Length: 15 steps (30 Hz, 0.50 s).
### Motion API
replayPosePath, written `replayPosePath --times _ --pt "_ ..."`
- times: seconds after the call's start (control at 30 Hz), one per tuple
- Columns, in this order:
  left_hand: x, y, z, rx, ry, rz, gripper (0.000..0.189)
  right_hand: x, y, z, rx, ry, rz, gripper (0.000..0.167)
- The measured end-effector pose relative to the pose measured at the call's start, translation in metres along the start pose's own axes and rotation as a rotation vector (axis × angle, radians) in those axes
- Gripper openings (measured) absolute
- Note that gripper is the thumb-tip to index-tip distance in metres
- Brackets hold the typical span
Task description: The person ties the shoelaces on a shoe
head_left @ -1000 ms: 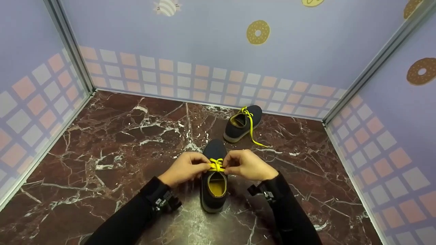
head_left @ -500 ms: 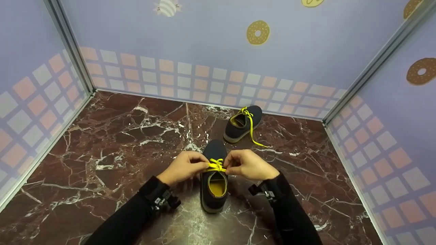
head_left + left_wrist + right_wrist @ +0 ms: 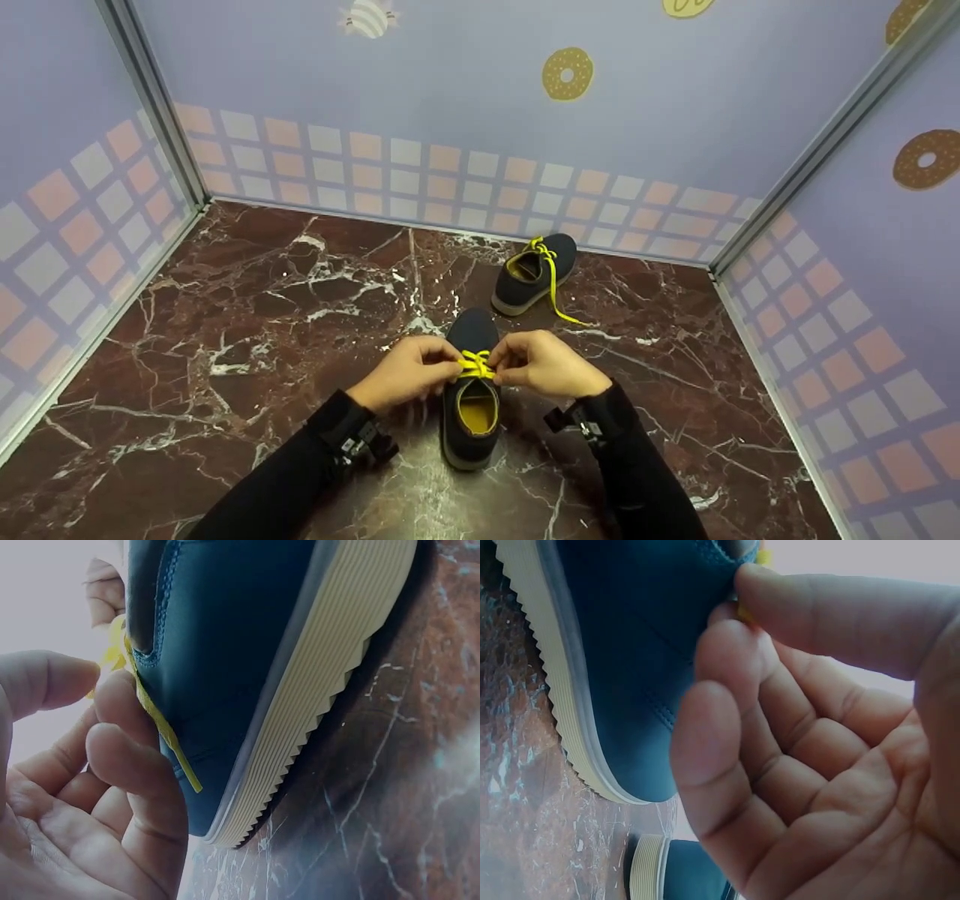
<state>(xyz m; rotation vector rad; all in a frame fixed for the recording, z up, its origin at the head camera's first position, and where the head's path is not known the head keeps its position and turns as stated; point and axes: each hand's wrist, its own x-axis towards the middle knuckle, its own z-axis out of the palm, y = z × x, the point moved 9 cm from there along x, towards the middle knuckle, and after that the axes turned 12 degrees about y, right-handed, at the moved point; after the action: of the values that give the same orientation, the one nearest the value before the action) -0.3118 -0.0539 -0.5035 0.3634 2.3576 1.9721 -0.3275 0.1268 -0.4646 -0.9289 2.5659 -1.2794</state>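
Note:
A dark shoe (image 3: 471, 442) with a yellow lining stands on the floor, toe pointing away from me. Across its front lies a yellow shoelace (image 3: 477, 363), looped and crossed over the tongue. My left hand (image 3: 409, 371) pinches the lace between thumb and forefinger on the left side. From the right, my right hand (image 3: 551, 365) pinches another part of it. In the left wrist view, a loose lace end (image 3: 178, 748) hangs down the shoe's side below the fingers. Only a scrap of yellow lace (image 3: 746, 613) shows at the fingertips in the right wrist view; the rest is hidden.
A second dark shoe (image 3: 517, 294) stands farther back to the right, near the wall, one yellow lace end trailing on the floor. Reddish-brown marble floor (image 3: 300, 315) surrounds both shoes. Purple panels (image 3: 465, 75) with tile and doughnut prints enclose it at the back and both sides.
Both hands stay at the lace. My left hand shifts slightly left, drawing the lace outward, then comes back a little; the shoes keep their places.

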Motion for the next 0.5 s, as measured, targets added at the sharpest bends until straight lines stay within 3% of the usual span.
replayPosePath --times 0.2,0.5 --pt "-0.0003 -0.0011 0.0025 0.024 -0.02 0.008 0.021 -0.0003 -0.0002 0.0005 0.0 -0.001 0.006 0.014" --pt "-0.0015 0.0013 0.0055 -0.013 0.008 0.028 0.021 0.0004 -0.0017 0.0011 -0.023 0.001 -0.005 0.013"
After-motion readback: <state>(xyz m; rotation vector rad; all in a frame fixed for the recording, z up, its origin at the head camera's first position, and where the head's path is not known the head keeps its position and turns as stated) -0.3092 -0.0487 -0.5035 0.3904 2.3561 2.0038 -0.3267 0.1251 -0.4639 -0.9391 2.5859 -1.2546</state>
